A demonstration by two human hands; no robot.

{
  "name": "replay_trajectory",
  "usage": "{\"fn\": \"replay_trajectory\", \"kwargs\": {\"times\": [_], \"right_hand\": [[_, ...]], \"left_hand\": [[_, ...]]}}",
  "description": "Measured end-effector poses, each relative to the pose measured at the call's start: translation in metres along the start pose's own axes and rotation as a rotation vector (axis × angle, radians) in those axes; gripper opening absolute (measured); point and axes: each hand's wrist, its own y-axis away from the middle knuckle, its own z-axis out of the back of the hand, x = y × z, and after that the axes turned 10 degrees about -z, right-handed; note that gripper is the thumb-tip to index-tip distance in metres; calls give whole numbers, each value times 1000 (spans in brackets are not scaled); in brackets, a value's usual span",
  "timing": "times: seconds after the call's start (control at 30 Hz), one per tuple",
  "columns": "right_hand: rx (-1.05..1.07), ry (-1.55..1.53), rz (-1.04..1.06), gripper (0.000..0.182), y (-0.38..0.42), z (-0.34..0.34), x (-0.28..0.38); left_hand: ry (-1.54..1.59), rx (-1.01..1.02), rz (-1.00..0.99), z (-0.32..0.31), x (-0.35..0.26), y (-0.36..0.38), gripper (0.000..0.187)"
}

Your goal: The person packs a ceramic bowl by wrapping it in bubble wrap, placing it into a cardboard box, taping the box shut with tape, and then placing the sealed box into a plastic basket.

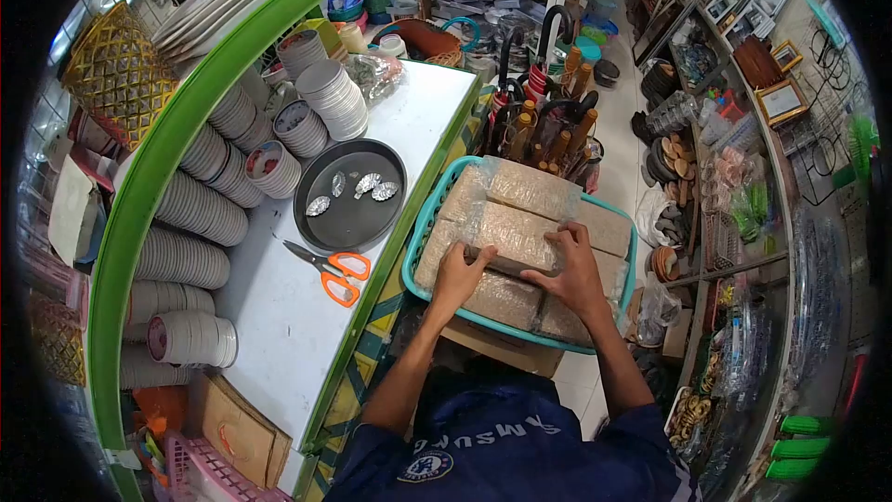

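Observation:
A teal plastic basket point(420, 214) in front of me holds several brown boxes in clear wrap that looks like bubble wrap. My left hand point(459, 277) grips the left end of a wrapped box point(514, 239) in the middle, its thumb pressed along the near edge. At the opposite end, my right hand point(573, 270) has its fingers bent over the top and its thumb at the near side. The box looks slightly raised above its neighbours. Another wrapped box point(502, 299) lies just nearer to me, and one more point(531, 190) sits beyond.
On the white shelf point(279, 316) at left lie orange-handled scissors point(339, 277) and a dark round pan point(325, 223) with small foil-like moulds. Stacked white cups point(190, 209) line its back. Umbrellas point(539, 130) stand behind the basket; crowded shelves point(706, 251) flank the right aisle.

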Motion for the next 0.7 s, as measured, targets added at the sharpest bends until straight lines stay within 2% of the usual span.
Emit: {"fn": "replay_trajectory", "kwargs": {"times": [0.07,0.17,0.37,0.57,0.7], "right_hand": [[49,27,-14,61,1,-6,-7],[8,22,-5,63,0,-14,-12],[-46,-1,31,64,5,-22,-21],[-27,65,-41,63,11,-19,-14],[-69,97,9,64,14,-18,-13]], "left_hand": [[-24,10,17,0,-1,-2,64],[-18,4,14,-2,1,-5,67],[-92,40,22,-3,7,-5,70],[-36,25,-20,-3,11,-1,68],[-62,18,-8,0,4,-1,65]]}}
